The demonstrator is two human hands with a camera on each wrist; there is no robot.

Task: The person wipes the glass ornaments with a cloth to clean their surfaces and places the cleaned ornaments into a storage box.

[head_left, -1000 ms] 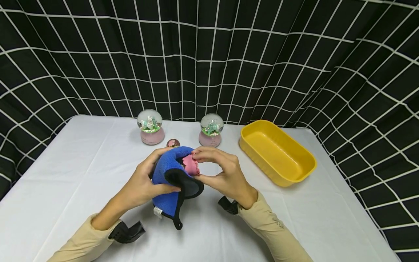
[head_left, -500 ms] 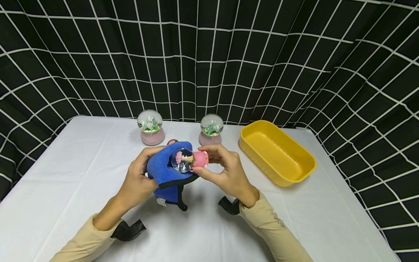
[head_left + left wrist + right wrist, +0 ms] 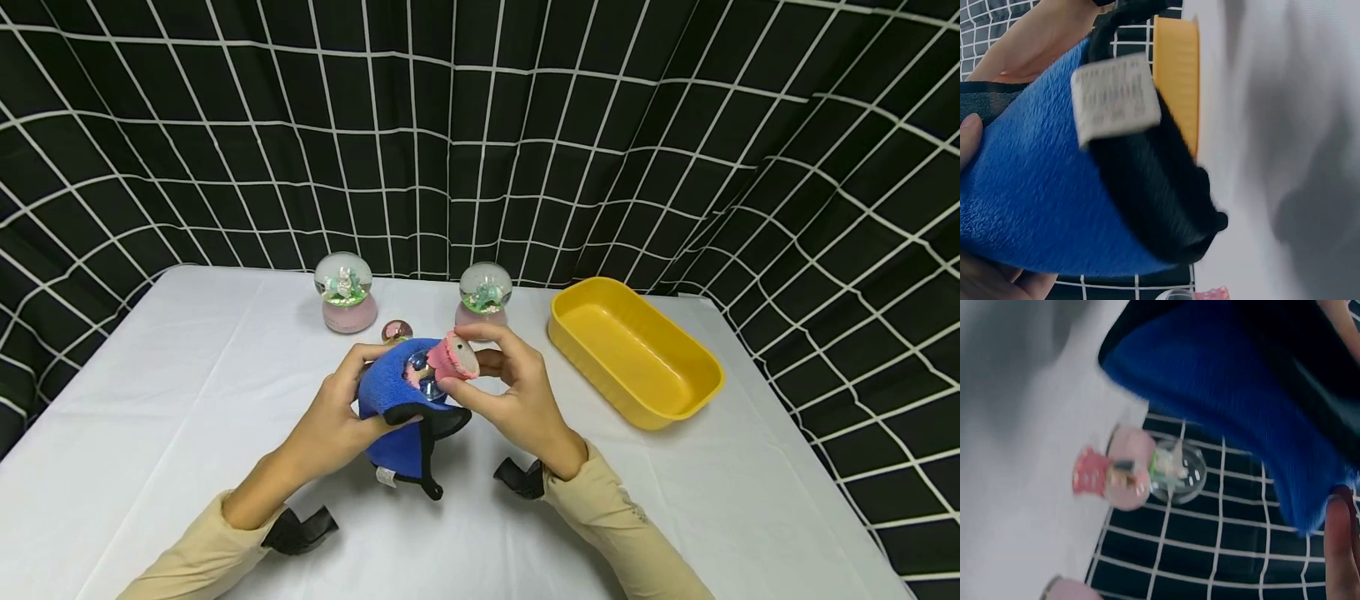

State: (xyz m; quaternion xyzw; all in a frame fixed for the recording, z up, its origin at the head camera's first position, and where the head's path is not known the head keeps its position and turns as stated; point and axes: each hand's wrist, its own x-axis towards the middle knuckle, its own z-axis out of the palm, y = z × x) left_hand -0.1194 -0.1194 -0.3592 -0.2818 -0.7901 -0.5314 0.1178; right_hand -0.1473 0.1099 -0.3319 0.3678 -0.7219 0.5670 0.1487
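Observation:
In the head view my left hand (image 3: 333, 417) grips a blue cloth (image 3: 393, 379) with black edging, its fingers behind and its thumb in front. A small snow globe (image 3: 453, 358) with a pink base lies tilted, its glass ball against the cloth. My right hand (image 3: 517, 383) pinches that base between thumb and fingers, the underside turned toward the right. Below the hands hangs the cloth's lower corner with a white label and a loop. The left wrist view shows the label (image 3: 1116, 97) close up; there the globe is hidden behind the cloth.
Two larger snow globes, one left (image 3: 345, 292) and one right (image 3: 483, 292), stand toward the back of the white table (image 3: 187, 400). Another small globe (image 3: 396, 331) sits just beyond the cloth. A yellow plastic basin (image 3: 637, 354) stands at the right. Black gridded curtain (image 3: 450, 142) surrounds the table.
The small globe came out from the cloth's folds, showing its glass ball, then turned so its base's underside shows. The cloth has shifted and wraps about the ball again.

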